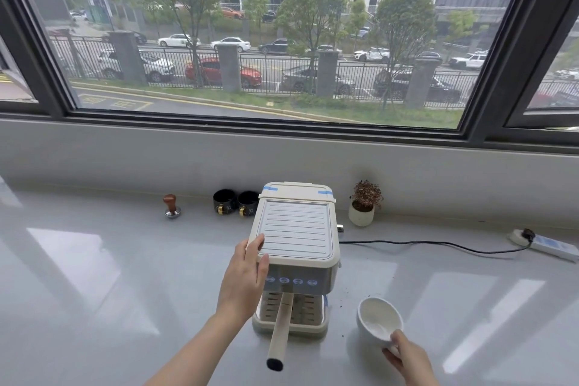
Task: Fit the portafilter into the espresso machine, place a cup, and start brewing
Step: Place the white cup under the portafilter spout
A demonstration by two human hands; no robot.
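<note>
A cream espresso machine [297,229] stands on the white counter, its lit buttons [291,281] facing me. The portafilter's long cream handle [279,329] sticks out toward me from under the front, over the drip tray [260,323]. My left hand [247,276] grips the machine's front left top corner, thumb on the ribbed top. My right hand [404,354] holds a white cup [377,320] by its near side; the cup sits to the right of the machine, tilted toward me.
Behind the machine stand two black cups [236,201], a wood-handled tamper [171,205] to their left and a small potted plant [363,204] to the right. A black cable [438,244] runs to a power strip [545,243]. Coffee grounds speckle the counter [343,301].
</note>
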